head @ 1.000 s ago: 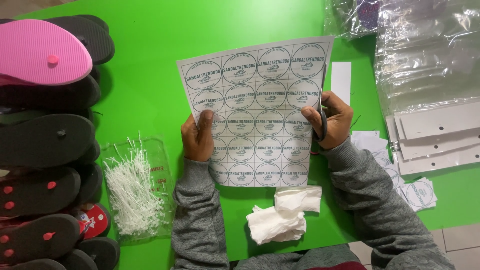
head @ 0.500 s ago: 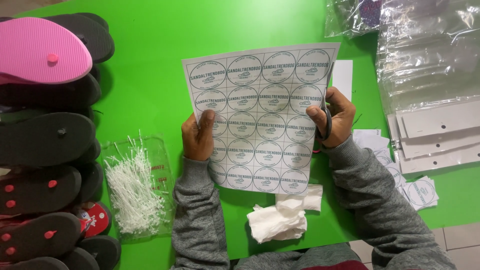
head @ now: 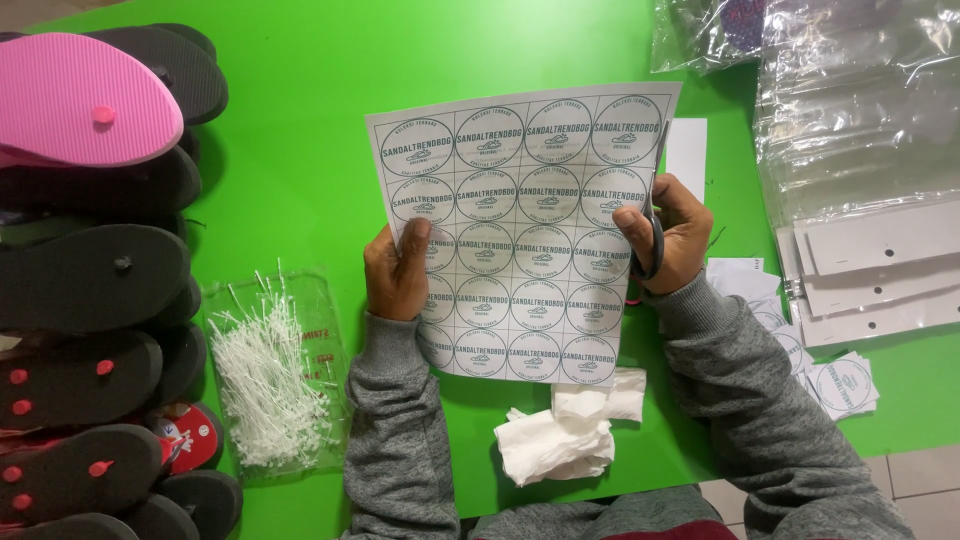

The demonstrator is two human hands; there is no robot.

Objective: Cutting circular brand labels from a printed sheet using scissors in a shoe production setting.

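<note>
Green tabletop (head: 300, 150) is filling the view, smooth and matte. Both hands are holding up a label sheet (head: 520, 230), thin white paper printed with a grid of round badges. The left hand (head: 397, 275) is pinching the sheet's left edge, thumb on the front, fingers behind. The right hand (head: 668, 240) is gripping the right edge while its fingers are closed through the handles of scissors (head: 655, 215), whose blades are running up along that edge. The sheet is looking whole, with no cut showing, so most of the cutting seems left. Right of that hand, cut labels (head: 840, 385) are lying in a small pile. Below the hands crumpled tissue (head: 560, 440) is lying soft. Left of the left hand, a clear bag of plastic ties (head: 265, 380) is lying beside stacked foam sandals (head: 90, 270).
</note>
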